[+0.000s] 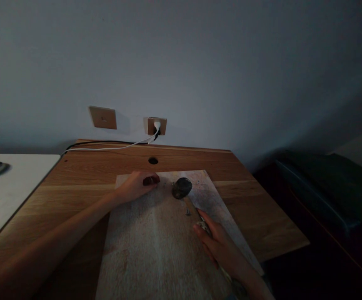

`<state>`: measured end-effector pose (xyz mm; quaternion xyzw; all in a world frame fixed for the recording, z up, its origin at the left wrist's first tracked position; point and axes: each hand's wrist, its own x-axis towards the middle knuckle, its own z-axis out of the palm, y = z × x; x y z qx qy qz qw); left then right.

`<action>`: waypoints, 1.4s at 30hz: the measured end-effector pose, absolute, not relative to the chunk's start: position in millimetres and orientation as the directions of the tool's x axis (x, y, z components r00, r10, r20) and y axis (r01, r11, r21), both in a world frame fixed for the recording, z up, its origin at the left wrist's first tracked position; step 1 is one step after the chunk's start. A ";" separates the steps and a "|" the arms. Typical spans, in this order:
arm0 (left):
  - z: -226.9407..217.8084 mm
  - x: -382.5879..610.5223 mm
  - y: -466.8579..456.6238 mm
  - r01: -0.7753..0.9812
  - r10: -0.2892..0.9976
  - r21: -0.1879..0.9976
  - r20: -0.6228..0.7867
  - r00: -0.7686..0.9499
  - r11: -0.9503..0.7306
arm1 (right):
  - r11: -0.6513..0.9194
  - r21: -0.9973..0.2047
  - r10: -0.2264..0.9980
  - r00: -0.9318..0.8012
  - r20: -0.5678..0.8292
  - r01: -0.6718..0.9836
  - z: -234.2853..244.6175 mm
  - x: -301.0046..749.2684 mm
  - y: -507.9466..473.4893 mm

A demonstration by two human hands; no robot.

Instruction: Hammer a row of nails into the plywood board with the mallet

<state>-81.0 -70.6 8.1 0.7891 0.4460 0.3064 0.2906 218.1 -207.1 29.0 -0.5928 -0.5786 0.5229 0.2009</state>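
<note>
My right hand [220, 241] is wrapped round the handle of a mallet [182, 188] with a dark, rounded head. The mallet's head is over the far part of a pale wooden board [143, 254]. My left hand [140, 183] rests at the board's far left, its fingers curled in beside the mallet head. Inside them it is dark, and what they hold, if anything, cannot be made out. A small metal screw or nail [187, 212] stands on the board by the mallet's handle. Other tiny metal bits lie near the head.
The board lies on a wooden desk [271, 221] with a round cable hole [153, 160]. Behind it, a white plug [157, 125] sits in a wall socket, with white and black cables running left. A white surface [18, 183] adjoins at left. A dark cushion-like thing [330, 187] is at right.
</note>
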 end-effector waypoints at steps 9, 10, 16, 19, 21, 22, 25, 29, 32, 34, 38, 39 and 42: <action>5.6 -81.6 -71.9 0.522 0.863 0.712 0.248 0.439 -0.470 | -0.274 -0.841 0.892 -0.203 -0.404 0.467 26.7 218.2 -206.3; 5.3 -81.8 -71.9 0.521 0.863 0.711 0.250 0.439 -0.472 | -0.279 -0.842 0.892 -0.200 -0.406 0.462 26.3 218.2 -206.3; 2.6 -79.9 -72.1 0.520 0.855 0.707 0.245 0.456 -0.480 | -0.268 -0.840 0.896 -0.199 -0.398 0.472 27.4 217.9 -206.9; 1.0 -77.8 -72.6 0.549 0.849 0.673 0.242 0.469 -0.495 | -0.274 -0.835 0.891 -0.201 -0.407 0.477 28.9 217.5 -206.8; -0.2 -77.1 -72.5 0.552 0.846 0.664 0.250 0.471 -0.504 | -0.272 -0.838 0.888 -0.211 -0.408 0.473 29.2 217.5 -207.2; -0.8 -77.1 -72.2 0.552 0.843 0.660 0.256 0.473 -0.510 | -0.272 -0.840 0.888 -0.213 -0.407 0.470 29.3 217.6 -207.6; -2.4 -77.8 -71.1 0.542 0.834 0.655 0.274 0.478 -0.526 | -0.268 -0.836 0.893 -0.202 -0.402 0.478 30.4 217.3 -208.7; -2.1 -78.7 -69.6 0.542 0.844 0.671 0.253 0.473 -0.506 | -0.214 -0.819 0.918 -0.178 -0.355 0.532 35.5 213.0 -205.1; 0.5 -78.0 -69.8 0.563 0.853 0.664 0.236 0.466 -0.491 | -0.173 -0.809 0.919 -0.203 -0.337 0.561 40.8 204.8 -197.8; 2.8 -76.9 -71.1 0.578 0.865 0.667 0.217 0.453 -0.470 | -0.152 -0.806 0.918 -0.222 -0.330 0.572 43.9 197.4 -193.1; 5.6 -75.4 -74.0 0.587 0.890 0.693 0.187 0.415 -0.419 | -0.109 -0.805 0.920 -0.248 -0.305 0.584 47.5 182.8 -187.1; 5.6 -75.5 -74.3 0.589 0.896 0.697 0.186 0.403 -0.409 | -0.097 -0.803 0.916 -0.262 -0.303 0.588 48.0 180.1 -186.2; 5.0 -76.9 -74.1 0.592 0.904 0.702 0.187 0.384 -0.397 | -0.073 -0.795 0.907 -0.291 -0.304 0.602 49.5 175.1 -184.2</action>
